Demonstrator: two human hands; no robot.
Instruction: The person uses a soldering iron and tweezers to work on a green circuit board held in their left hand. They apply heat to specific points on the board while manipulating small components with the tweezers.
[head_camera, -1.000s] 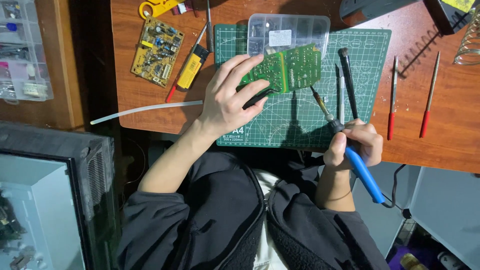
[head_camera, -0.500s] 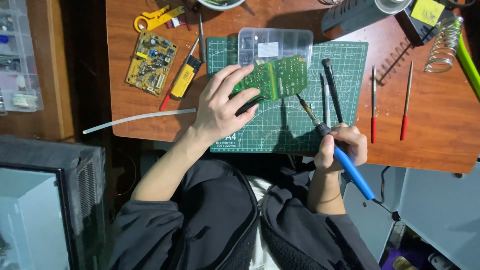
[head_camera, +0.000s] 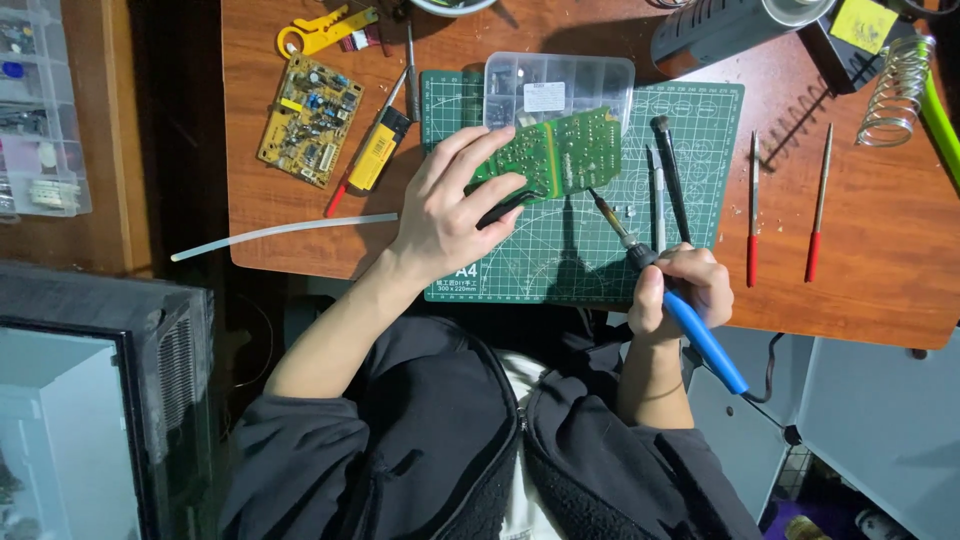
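Here we see the left hand (head_camera: 450, 205) closed around the near edge of a green circuit board (head_camera: 555, 155), thumb and fingers clamping it so that it stands tilted above the green cutting mat (head_camera: 560, 270). A dark part of the board's underside shows just beneath the fingers. The right hand (head_camera: 680, 290) is wrapped tight around the blue handle of a soldering iron (head_camera: 665, 285), whose metal tip points up and away from the hand toward the lower right corner of the board; we cannot tell whether the tip touches it. The iron's cable trails off behind the right wrist.

Just beyond the left hand's fingertips, partly behind the board, lies a clear plastic parts box (head_camera: 560, 90). To the outer side of the left hand we find a yellow and black tool (head_camera: 375, 150), a yellowish second circuit board (head_camera: 312, 120) further out, and a yellow wire stripper (head_camera: 320, 30) beyond that. A white tube (head_camera: 285, 232) lies near the left wrist at the table's edge. Beyond the right hand, a black brush (head_camera: 672, 180) and a slim grey tool (head_camera: 657, 195) rest on the mat, and to its outer side two red-handled files (head_camera: 752, 205) lie on the wooden table (head_camera: 880, 260), with a coiled iron stand (head_camera: 890, 90) well past them.
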